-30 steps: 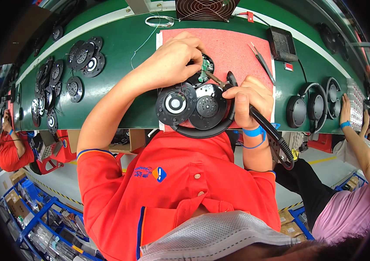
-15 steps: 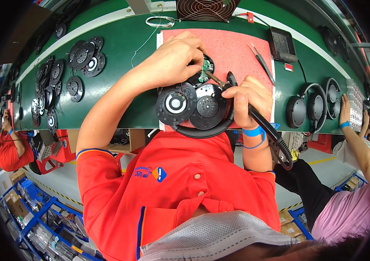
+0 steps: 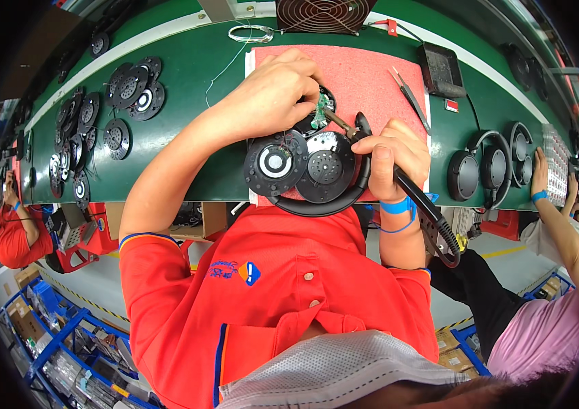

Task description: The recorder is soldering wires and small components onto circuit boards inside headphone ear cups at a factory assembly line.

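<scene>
My right hand (image 3: 400, 160) grips a soldering iron (image 3: 412, 191) like a pen, its metal tip at a small green circuit board (image 3: 319, 112). The board sits in an opened black ear cup of a headphone. At that cup's left edge my left hand (image 3: 272, 95) is closed, fingertips pinched; what they hold is hidden. Nearer me lie a round black speaker plate with a white ring (image 3: 276, 163) and a perforated black speaker plate (image 3: 327, 167). The curved black headband (image 3: 323, 208) runs below them, along the edge of the pink mat (image 3: 364, 68).
Tweezers (image 3: 410, 99) lie right of the work, beside a black tray (image 3: 441, 70). Assembled headphones (image 3: 495, 167) are farther right, near a co-worker's arm (image 3: 565, 232). Several speaker plates (image 3: 128, 87) spread over the green table's left. A fan (image 3: 323, 15) stands at the back.
My right hand and the soldering iron have shifted very slightly to the right, the tip staying at the circuit board. My left hand has hardly moved.
</scene>
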Demonstrator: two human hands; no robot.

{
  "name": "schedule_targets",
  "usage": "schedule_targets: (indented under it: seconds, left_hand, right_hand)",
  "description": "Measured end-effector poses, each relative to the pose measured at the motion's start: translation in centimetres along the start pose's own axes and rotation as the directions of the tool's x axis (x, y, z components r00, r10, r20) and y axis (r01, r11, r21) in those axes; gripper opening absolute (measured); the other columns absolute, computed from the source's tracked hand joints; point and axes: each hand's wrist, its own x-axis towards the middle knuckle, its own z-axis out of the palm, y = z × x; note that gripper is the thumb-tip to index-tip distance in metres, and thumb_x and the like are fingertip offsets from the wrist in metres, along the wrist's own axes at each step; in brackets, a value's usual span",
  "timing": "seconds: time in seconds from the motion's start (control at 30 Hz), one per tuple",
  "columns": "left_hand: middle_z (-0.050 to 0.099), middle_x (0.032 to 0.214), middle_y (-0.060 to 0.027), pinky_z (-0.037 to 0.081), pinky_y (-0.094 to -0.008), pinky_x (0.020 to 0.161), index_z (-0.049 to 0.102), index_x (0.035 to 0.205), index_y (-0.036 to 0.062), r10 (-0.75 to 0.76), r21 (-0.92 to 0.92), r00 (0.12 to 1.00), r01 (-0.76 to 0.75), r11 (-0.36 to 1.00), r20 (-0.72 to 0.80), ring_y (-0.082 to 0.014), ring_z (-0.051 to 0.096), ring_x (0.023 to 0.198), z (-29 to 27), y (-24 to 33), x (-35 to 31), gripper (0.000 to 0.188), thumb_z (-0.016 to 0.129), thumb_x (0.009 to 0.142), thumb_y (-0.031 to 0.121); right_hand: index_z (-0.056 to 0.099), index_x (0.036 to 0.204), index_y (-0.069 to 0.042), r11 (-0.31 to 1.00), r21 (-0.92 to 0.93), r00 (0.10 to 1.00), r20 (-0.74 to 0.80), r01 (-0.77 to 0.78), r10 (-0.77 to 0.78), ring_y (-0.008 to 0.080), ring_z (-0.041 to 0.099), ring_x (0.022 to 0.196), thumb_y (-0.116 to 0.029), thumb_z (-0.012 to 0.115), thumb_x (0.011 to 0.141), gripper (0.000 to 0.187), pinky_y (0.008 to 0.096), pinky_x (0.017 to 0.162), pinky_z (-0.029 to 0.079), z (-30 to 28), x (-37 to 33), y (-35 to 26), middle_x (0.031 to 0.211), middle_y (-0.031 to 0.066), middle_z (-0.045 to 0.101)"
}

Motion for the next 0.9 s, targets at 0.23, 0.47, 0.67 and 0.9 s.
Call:
schedule_targets:
  seconds: [0.23, 0.47, 0.67, 0.9]
  left_hand:
    - [0.063, 0.096, -0.0069, 0.043, -0.0396, 0.085, 0.065, 0.071, 0.0015, 0.005, 0.018, 1.000, -0.005, 1.000, -0.018, -0.0263, 0.053, 0.099, 0.00, 0.16, -0.07, 0.008, 0.062, 0.073, 0.008]
    - [0.063, 0.104, -0.0092, 0.045, -0.0379, 0.086, 0.063, 0.075, -0.0008, -0.075, -0.048, 0.996, 0.077, 0.996, 0.042, -0.0277, 0.054, 0.103, -0.33, 0.44, -0.11, 0.008, 0.063, 0.075, 0.007]
    - [0.065, 0.102, -0.0121, 0.045, -0.0354, 0.087, 0.063, 0.075, -0.0017, -0.270, -0.159, 0.962, 0.272, 0.949, 0.032, -0.0279, 0.057, 0.098, -0.08, 0.57, -0.22, 0.010, 0.064, 0.074, 0.008]
    - [0.065, 0.090, -0.0119, 0.047, -0.0372, 0.083, 0.065, 0.071, -0.0025, -0.274, -0.150, 0.961, 0.269, 0.951, -0.016, -0.0293, 0.057, 0.091, 0.35, 0.23, -0.11, 0.010, 0.063, 0.069, 0.007]
  right_hand:
    - [0.063, 0.067, 0.000, 1.000, -0.006, 1.000, -0.003, 0.003, -0.003, 0.0182, 0.044, 0.046, -0.013, 0.050, 0.089, 0.029, 0.0308, 0.046, 0.034, 0.01, 0.01, 0.00, 0.055, 0.0065, 0.055]
    - [0.063, 0.067, 0.000, 1.000, -0.002, 1.000, -0.019, 0.003, -0.003, 0.0182, 0.044, 0.046, -0.013, 0.051, 0.089, 0.029, 0.0305, 0.046, 0.034, 0.00, 0.01, 0.04, 0.055, 0.0065, 0.056]
    - [0.063, 0.067, 0.000, 1.000, -0.004, 1.000, -0.015, -0.003, 0.003, 0.0183, 0.045, 0.047, -0.014, 0.052, 0.089, 0.028, 0.0307, 0.046, 0.034, 0.01, 0.08, -0.03, 0.055, 0.0068, 0.056]
    - [0.064, 0.069, 0.000, 1.000, -0.006, 0.999, 0.033, 0.003, -0.003, 0.0184, 0.045, 0.048, -0.012, 0.053, 0.088, 0.025, 0.0314, 0.047, 0.035, 0.11, 0.40, -0.08, 0.057, 0.0077, 0.057]
